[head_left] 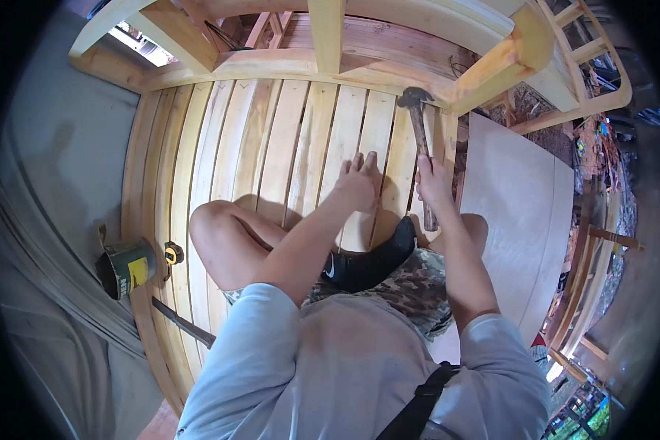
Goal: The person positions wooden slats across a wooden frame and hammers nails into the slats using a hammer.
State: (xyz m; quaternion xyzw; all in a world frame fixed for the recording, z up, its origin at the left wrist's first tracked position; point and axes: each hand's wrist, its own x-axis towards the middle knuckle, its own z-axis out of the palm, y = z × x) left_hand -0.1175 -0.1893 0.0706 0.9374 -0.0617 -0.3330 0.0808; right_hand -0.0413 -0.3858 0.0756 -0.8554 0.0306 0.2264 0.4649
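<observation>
Wrapped around the wooden handle of a claw hammer (pixel 419 121) is my right hand (pixel 434 182). The dark hammer head lies over the far end of the slats, close to the frame rail (pixel 378 71); whether it touches the wood I cannot tell. My left hand (pixel 356 183) rests on the wooden slats (pixel 275 147), its fingers stretched forward and somewhat apart, with nothing visible in them. Small pencil-like marks show near the far ends of several slats. My crossed legs and a black sock (pixel 370 268) are just below both hands.
At the left edge of the slats stand a green tin can (pixel 128 268) and a yellow tape measure (pixel 173 254). A dark flat bar (pixel 183 323) lies nearer me. Grey cloth (pixel 59 220) hangs on the left. A pale board (pixel 513 198) lies right; wooden uprights (pixel 325 37) rise beyond.
</observation>
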